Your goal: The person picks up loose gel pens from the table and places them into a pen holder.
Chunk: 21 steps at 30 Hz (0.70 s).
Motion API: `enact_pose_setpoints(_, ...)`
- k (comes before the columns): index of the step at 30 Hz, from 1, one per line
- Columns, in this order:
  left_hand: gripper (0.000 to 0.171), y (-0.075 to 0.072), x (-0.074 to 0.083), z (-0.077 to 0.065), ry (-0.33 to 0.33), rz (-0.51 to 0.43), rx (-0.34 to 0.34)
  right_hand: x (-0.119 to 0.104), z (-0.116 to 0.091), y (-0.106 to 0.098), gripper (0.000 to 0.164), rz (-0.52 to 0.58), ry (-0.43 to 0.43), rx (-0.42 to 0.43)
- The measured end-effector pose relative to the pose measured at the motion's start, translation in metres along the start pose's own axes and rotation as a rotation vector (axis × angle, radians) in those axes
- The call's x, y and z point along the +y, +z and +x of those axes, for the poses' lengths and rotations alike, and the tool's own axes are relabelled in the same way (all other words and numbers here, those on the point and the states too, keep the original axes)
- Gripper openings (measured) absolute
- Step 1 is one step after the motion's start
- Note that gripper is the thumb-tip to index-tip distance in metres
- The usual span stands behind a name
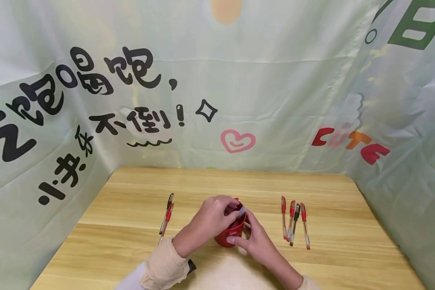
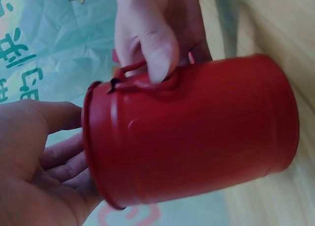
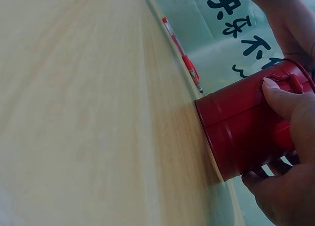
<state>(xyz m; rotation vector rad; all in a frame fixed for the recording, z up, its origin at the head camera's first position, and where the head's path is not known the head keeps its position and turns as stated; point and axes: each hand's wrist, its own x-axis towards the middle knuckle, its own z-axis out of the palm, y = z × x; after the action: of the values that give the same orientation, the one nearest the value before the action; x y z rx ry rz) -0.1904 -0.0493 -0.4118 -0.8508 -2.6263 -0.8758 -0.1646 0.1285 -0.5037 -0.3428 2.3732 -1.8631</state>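
Note:
A red metal pail (image 1: 225, 239) with a small looped side handle stands on the wooden table in front of me. My right hand (image 1: 259, 241) grips its side, and the thumb presses near the handle in the right wrist view. Over the mouth of the pail (image 2: 211, 132) is my left hand (image 1: 211, 215), its thumb and fingers reaching in past the rim. Its fingertips are hidden by the pail wall in the left wrist view, and I cannot tell whether they hold anything.
Left of the pail lie a black-capped pen (image 1: 166, 214) and a red-capped pen (image 1: 168, 216). To the right, several pens lie roughly side by side, among them a black-capped pen (image 1: 295, 219) and a red-capped pen (image 1: 304, 219). Printed cloth (image 1: 275, 92) walls in the table (image 1: 348, 225).

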Motion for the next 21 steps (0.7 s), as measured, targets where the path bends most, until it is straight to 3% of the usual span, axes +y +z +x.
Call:
enact_pose_setpoints(7, 0.018, -0.017, -0.009, -0.002, -0.005, -0.047, 0.110, 0.001, 0.001, 0.000, 0.097, 0.004, -0.013, 0.015)
enact_pose_setpoints(12, 0.021, -0.029, -0.027, -0.006, -0.040, 0.019, 0.207, 0.001, 0.000, 0.001, 0.096, 0.008, -0.026, 0.022)
enact_pose_setpoints(15, 0.025, -0.038, -0.043, -0.010, -0.114, 0.092, 0.220, 0.001, 0.000, 0.002, 0.097, 0.017, -0.014, 0.024)
enact_pose_setpoints(21, 0.036, -0.052, -0.075, -0.022, -0.321, 0.173, 0.120, 0.001, -0.001, 0.002, 0.099, 0.030, -0.008, 0.028)
